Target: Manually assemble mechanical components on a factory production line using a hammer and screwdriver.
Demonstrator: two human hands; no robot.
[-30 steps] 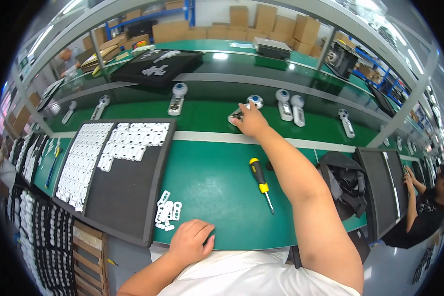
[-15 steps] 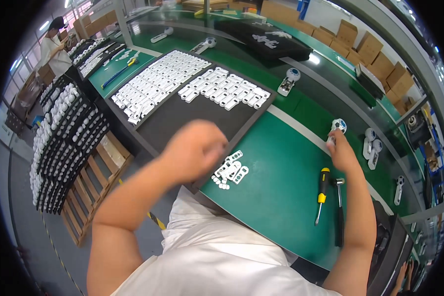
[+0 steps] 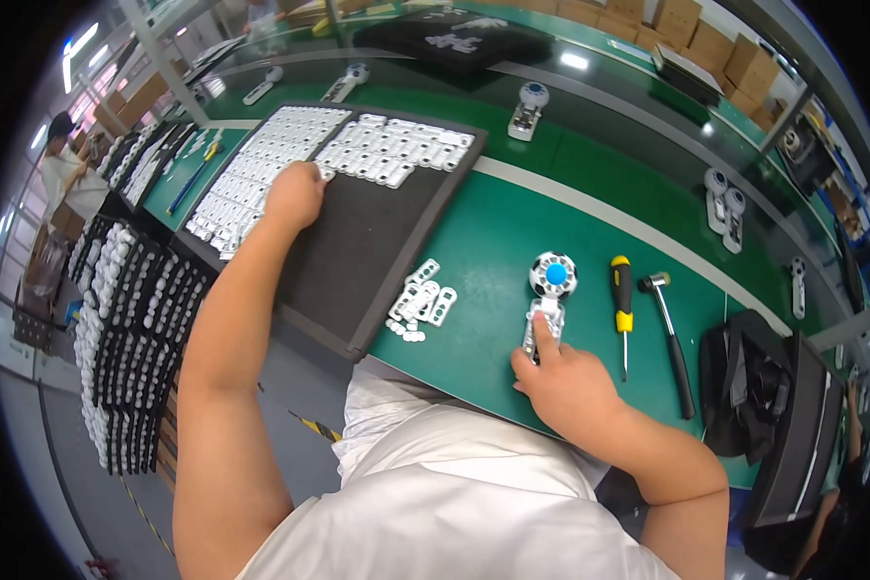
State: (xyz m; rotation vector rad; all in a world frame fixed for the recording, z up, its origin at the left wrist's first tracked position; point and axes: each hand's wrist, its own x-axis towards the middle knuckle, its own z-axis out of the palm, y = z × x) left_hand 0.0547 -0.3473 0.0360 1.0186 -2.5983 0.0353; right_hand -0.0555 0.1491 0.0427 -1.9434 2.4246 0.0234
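Observation:
My left hand (image 3: 296, 195) is over the black foam tray (image 3: 343, 261), fingers closed at the edge of a white slotted plastic cover (image 3: 326, 175). Rows of similar white covers (image 3: 271, 159) fill much of that tray. On the green work surface, my right hand (image 3: 572, 385) grips the body of a handheld device (image 3: 541, 324), thumb at its side and forefinger along its front. The device has a round black-and-white head with a blue centre and a pale handle section. Between the hands lies a small pile of loose white covers and bits (image 3: 422, 300).
A yellow-and-black screwdriver (image 3: 622, 295) and a hammer (image 3: 669, 333) lie right of the device, near a black bag (image 3: 749, 387). Beyond, a green conveyor (image 3: 609, 179) carries several similar devices. Stacked black trays (image 3: 150, 358) stand at left; a person (image 3: 68, 174) is farther off.
My right hand has brought a device from the conveyor onto the work surface near me. My left hand has moved forward and left to the covers in the tray. The view has shifted.

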